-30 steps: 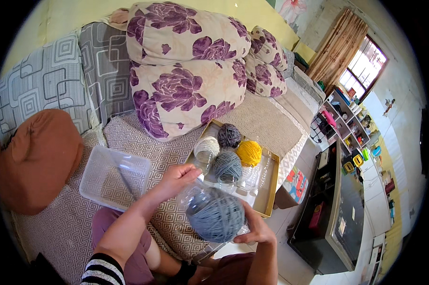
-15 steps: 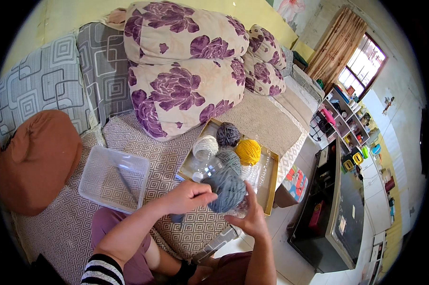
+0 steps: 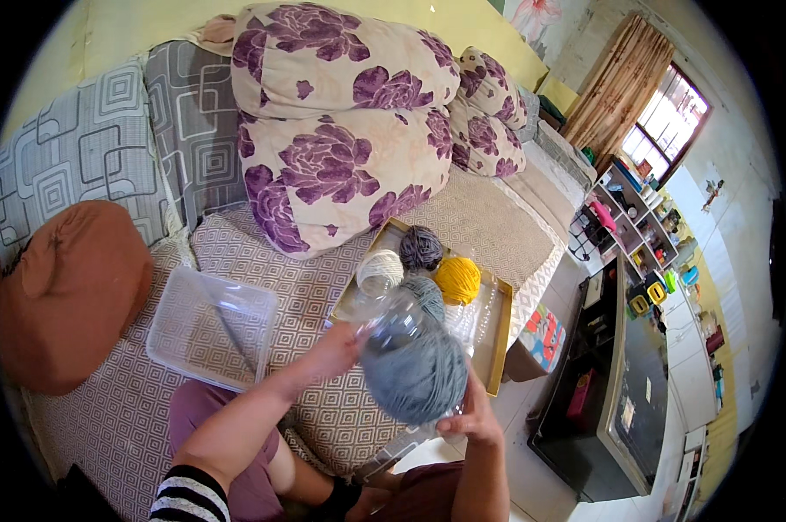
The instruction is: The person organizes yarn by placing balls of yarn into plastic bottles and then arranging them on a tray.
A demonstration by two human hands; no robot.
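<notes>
A large ball of blue-grey yarn (image 3: 415,374) sits inside clear plastic that looks like a bottle. My right hand (image 3: 473,416) grips its lower right side, thumb toward me. At the bottle's narrow upper left end is my left hand (image 3: 334,350), closed and blurred; what its fingers hold is hidden behind the plastic. Just beyond lies a gold-edged tray (image 3: 499,352) with a white yarn ball (image 3: 381,270), a dark grey one (image 3: 421,248), a yellow one (image 3: 457,280) and a grey one (image 3: 424,296). Clear plastic pieces (image 3: 467,322) also lie in it.
To the left, a clear plastic box (image 3: 180,348) rests on the patterned couch cover (image 3: 236,235), a grey strip across it. A brown cushion (image 3: 71,296) is at far left. Flowered bundles (image 3: 341,165) stand behind the tray. A dark glass-topped table (image 3: 632,409) stands on the right.
The blue-grey yarn ball has come up nearer to me and tilted, with my right hand lower on its side. My left hand has moved left and up toward the bottle's narrow end.
</notes>
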